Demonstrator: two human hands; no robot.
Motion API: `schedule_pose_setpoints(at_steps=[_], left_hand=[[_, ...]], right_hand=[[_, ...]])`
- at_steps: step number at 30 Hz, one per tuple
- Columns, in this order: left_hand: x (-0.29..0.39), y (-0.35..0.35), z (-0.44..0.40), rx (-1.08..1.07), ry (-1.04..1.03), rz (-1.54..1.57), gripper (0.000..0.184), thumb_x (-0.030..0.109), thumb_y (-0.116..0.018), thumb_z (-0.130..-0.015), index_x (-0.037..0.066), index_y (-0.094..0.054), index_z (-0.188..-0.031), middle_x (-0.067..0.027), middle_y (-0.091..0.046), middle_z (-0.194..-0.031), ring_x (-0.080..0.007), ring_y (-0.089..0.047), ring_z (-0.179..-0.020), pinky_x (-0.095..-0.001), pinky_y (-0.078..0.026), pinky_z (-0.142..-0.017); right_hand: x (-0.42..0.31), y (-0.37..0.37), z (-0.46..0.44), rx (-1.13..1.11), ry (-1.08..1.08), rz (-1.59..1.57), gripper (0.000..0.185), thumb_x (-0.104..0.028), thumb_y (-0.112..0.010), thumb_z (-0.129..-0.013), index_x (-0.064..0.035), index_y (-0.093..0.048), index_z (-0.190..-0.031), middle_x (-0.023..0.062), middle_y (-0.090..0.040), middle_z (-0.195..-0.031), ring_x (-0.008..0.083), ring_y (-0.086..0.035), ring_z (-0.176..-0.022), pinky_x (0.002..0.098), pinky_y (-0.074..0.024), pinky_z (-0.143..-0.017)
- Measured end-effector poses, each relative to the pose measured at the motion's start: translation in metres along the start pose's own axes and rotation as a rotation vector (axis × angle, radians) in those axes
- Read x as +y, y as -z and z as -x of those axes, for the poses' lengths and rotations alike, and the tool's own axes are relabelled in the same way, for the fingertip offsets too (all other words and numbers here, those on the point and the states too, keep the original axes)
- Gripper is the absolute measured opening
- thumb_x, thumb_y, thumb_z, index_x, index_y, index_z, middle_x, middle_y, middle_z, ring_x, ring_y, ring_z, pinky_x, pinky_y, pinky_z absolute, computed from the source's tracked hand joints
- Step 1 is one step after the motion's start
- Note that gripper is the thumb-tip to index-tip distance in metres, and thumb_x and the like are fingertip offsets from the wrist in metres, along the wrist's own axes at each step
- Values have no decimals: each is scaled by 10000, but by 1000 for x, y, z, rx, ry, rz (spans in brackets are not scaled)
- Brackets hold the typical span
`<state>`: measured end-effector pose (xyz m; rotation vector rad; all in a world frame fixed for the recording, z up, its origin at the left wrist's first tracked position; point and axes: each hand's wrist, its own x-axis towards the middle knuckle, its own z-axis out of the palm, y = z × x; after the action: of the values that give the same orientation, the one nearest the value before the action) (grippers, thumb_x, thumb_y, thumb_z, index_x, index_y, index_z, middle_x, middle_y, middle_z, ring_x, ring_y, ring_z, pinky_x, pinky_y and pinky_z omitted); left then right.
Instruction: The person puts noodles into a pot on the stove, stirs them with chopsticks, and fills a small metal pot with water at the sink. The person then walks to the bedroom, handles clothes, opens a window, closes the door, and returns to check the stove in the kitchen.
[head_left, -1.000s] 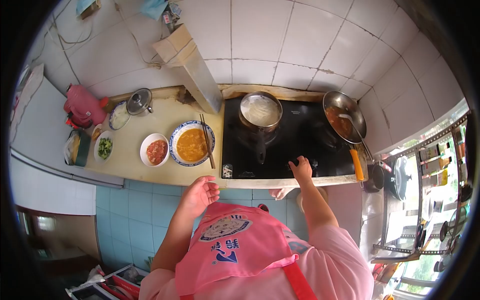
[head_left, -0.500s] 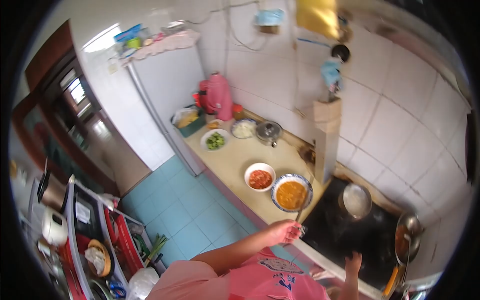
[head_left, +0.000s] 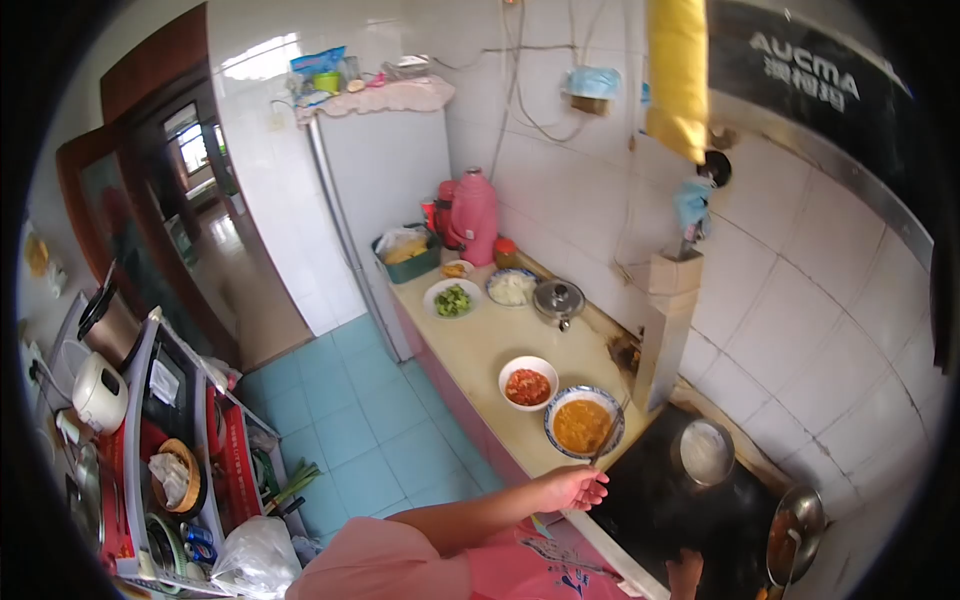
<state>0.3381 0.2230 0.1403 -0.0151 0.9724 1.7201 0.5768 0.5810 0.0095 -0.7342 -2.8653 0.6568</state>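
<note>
My left hand [head_left: 575, 489] is closed around a thin pair of chopsticks [head_left: 609, 434], whose far ends rise over the right rim of a blue-patterned bowl [head_left: 549, 444]. Beaten egg [head_left: 580, 427], yellow-orange, fills that bowl. Beside it stands a white bowl [head_left: 504, 390] of chopped tomato [head_left: 527, 387]. Low in the view, my right hand [head_left: 685, 571] hovers by the front of the black stove [head_left: 645, 520], its fingers slightly apart with nothing visible in them. A small pan [head_left: 705, 452] with whitish contents sits at the back of the stove.
A wok [head_left: 797, 500] with a ladle occupies the stove's right side. Along the counter [head_left: 470, 365] stand a lidded pot [head_left: 559, 300], a plate of chopped greens [head_left: 452, 299], a bowl of white pieces [head_left: 512, 287] and pink thermoses [head_left: 474, 215]. Shelves [head_left: 215, 450] line the left.
The camera view has shifted, bringing the range hood into sight. My right hand sits lower in the picture, and the chopsticks still lean over the egg bowl from my left hand.
</note>
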Motion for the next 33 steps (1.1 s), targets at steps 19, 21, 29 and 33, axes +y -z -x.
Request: schedule_pose_setpoints(at_steps=[19,21,29,33], left_hand=[[-5,-44,-25,74,19,12,299,324,-536,-913,95,-574,-1103,-60,-642,-1003,-195,-620,-865,-351,-493,-765],[-12,-46,-27,121,-24,48,282,313,-562,-899,101,-583,-1084,-56,-645,-989,-199,-625,-864,-344,-491,-752],[-67,-46,-14,223,-34,191,283,303,-533,-917,85,-585,-1090,-48,-644,-977,-184,-613,-861,-352,-487,-781],[-93,-38,2,202,-13,211,271,299,-509,-931,102,-578,-1104,-49,-641,-987,-182,-607,-878,-352,-478,-793]], right_hand=[[-133,57,-19,263,39,-1026,139,-56,-648,-872,9,-632,-994,17,-613,-835,69,-562,-748,217,-477,-682],[-135,59,-17,206,24,-1071,134,-45,-637,-880,8,-624,-1002,-5,-595,-819,50,-533,-724,201,-455,-661],[-145,64,26,-134,19,-1126,105,-58,-598,-912,-25,-608,-1012,7,-607,-859,74,-574,-762,231,-499,-703],[-157,51,55,-221,102,-1029,90,-30,-633,-875,-5,-631,-961,31,-590,-819,67,-533,-671,213,-447,-595]])
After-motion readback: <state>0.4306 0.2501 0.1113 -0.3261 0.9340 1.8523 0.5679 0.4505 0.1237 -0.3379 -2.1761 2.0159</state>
